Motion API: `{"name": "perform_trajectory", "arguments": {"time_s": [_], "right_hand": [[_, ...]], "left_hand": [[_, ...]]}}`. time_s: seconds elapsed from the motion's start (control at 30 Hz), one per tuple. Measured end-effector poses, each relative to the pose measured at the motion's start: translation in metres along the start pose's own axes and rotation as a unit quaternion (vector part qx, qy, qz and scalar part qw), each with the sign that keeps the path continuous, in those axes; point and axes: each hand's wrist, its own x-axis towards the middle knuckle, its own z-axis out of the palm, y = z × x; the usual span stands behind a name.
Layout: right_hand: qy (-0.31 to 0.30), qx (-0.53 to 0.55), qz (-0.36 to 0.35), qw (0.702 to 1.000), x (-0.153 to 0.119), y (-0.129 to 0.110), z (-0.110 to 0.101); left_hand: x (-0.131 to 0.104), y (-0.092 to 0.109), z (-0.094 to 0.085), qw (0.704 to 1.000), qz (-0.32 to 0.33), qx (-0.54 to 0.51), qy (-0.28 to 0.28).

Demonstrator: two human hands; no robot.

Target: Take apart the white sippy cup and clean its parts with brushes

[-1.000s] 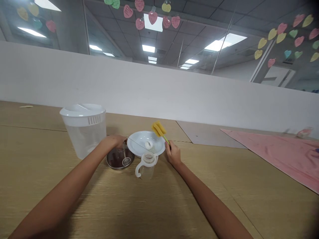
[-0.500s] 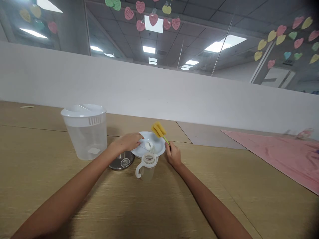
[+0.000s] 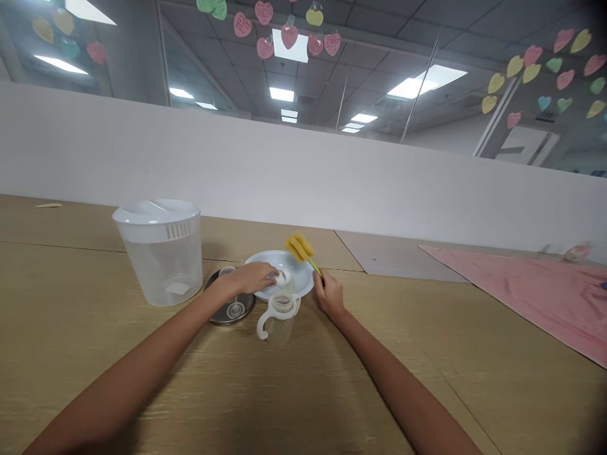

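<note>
My right hand [image 3: 329, 294] is closed round the green handle of a yellow sponge brush [image 3: 300, 246], its head raised over the far right rim of a white bowl [image 3: 301, 278]. Inside the bowl lies a small white ring [image 3: 283, 278], perhaps a bottle collar. My left hand [image 3: 255, 277] reaches over the bowl's left rim, fingertips pinched at this ring's left edge. In front stands a clear baby bottle [image 3: 279, 325], uncapped, with a white handle. Partly under my left wrist is a round metal tray [image 3: 222, 314] with small clear parts on it.
A tall translucent bucket [image 3: 164, 265] with a white lid stands left of the tray. To the right, a pink cloth [image 3: 531, 291] covers part of the table, with a small clear object [image 3: 578, 251] at its far edge. A white wall [image 3: 303, 170] runs behind.
My left hand has moved slightly right and down into the bowl, its fingers now at the white ring. More of the metal tray shows. My right hand and the brush are nearly still.
</note>
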Motion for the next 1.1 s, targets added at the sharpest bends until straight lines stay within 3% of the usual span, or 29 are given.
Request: {"name": "perform_trajectory", "arguments": {"time_s": [0.37,0.77,1.1], "right_hand": [[-0.008,0.003,0.004,1.0,0.0,-0.001,0.0],[-0.012,0.002,-0.001,1.0,0.0,0.0,0.0],[-0.012,-0.003,-0.003,1.0,0.0,0.0,0.0]], "left_hand": [[0.008,0.008,0.012,0.996,0.054,-0.064,-0.005],[0.009,0.008,0.01,0.99,0.101,-0.091,-0.034],[0.013,0.0,0.021,0.981,0.124,-0.149,0.01]]}}
